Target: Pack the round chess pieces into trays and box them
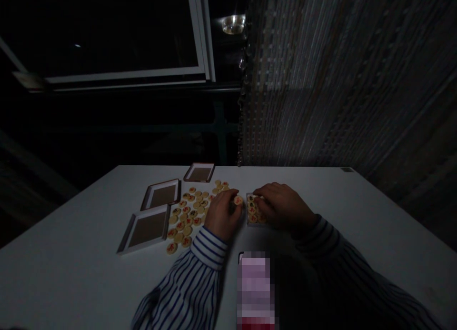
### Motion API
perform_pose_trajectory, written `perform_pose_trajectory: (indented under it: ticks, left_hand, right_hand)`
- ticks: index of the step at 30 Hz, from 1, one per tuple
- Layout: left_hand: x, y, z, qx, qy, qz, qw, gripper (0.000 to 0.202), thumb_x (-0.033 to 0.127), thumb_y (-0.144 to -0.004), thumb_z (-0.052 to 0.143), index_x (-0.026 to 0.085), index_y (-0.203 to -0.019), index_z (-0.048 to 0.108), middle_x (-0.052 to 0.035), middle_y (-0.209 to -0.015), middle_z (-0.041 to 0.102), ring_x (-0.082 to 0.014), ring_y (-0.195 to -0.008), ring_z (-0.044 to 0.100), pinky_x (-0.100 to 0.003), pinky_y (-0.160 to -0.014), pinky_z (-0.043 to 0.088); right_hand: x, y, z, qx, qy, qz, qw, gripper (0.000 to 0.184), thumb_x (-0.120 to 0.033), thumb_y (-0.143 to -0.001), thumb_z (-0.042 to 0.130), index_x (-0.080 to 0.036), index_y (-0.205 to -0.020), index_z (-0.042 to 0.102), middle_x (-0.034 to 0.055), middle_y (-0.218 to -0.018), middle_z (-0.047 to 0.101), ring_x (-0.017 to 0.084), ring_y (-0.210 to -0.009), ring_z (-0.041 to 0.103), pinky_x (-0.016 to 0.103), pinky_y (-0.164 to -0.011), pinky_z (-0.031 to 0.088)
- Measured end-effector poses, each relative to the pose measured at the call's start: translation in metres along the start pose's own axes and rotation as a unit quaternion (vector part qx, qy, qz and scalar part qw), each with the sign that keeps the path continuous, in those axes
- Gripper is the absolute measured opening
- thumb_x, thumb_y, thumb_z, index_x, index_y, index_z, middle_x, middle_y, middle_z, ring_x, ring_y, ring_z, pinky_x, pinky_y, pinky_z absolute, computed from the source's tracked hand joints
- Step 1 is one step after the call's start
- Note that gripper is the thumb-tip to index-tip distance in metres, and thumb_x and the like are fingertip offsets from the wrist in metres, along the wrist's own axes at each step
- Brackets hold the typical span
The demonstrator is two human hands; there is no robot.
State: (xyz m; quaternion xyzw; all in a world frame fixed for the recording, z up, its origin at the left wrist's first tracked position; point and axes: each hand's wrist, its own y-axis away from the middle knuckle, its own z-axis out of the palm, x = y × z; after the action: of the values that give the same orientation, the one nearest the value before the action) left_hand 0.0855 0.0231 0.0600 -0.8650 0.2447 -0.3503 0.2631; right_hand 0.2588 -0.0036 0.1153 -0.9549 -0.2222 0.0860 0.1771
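Between the thumb and fingers of my left hand (222,215) is a round Chinese chess piece (238,200) with a red character, held just left of a small box. The box (247,220) holds several pieces (252,210) with red and dark characters. My right hand (283,205) reaches over the right side of this box, its fingers bent down onto the pieces; whether they grip one is hidden. Many loose pieces (187,220) lie spread to the left of my left hand, some showing characters and others blank.
Three shallow open trays or lids stand on the left: a near one (123,242), a middle one (145,196) and a far one (189,177). A phone-like item (255,287) with a blurred screen lies at the front of the white table (89,282). A bead curtain (303,82) hangs behind.
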Motion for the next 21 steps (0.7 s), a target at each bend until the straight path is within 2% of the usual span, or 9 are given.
perform_pose_trajectory:
  ticks: [7, 15, 21]
  left_hand:
    - [0.002, -0.005, 0.025, -0.018, 0.031, 0.004, 0.999, 0.024, 0.02, -0.076, 0.049, 0.016, -0.099, 0.051, -0.0067, -0.093, 0.06, -0.0182, -0.088, 0.055, -0.035, -0.079, 0.044]
    - [-0.004, 0.007, 0.038, -0.006, 0.049, -0.006, 0.999, 0.021, 0.023, -0.077, 0.048, 0.016, -0.097, 0.052, -0.0059, -0.09, 0.061, -0.0162, -0.085, 0.056, -0.031, -0.076, 0.046]
    - [-0.005, 0.018, 0.046, -0.014, 0.037, 0.005, 0.999, 0.02, 0.025, -0.077, 0.051, 0.016, -0.094, 0.054, -0.006, -0.087, 0.063, -0.0164, -0.083, 0.058, -0.031, -0.073, 0.047]
  right_hand:
    - [0.013, 0.01, 0.012, 0.023, -0.013, 0.029, 0.999, 0.024, -0.027, -0.083, 0.04, -0.017, -0.094, 0.059, 0.0052, -0.087, 0.063, 0.016, -0.082, 0.053, 0.029, -0.074, 0.036]
    - [0.027, 0.031, 0.04, 0.081, -0.032, 0.076, 0.993, 0.024, -0.025, -0.083, 0.04, -0.016, -0.095, 0.059, 0.0061, -0.09, 0.064, 0.016, -0.081, 0.054, 0.028, -0.072, 0.037]
    - [0.031, 0.04, 0.054, 0.019, 0.046, 0.092, 0.994, 0.028, -0.028, -0.085, 0.036, -0.018, -0.096, 0.06, 0.0062, -0.081, 0.065, 0.016, -0.071, 0.054, 0.027, -0.062, 0.033]
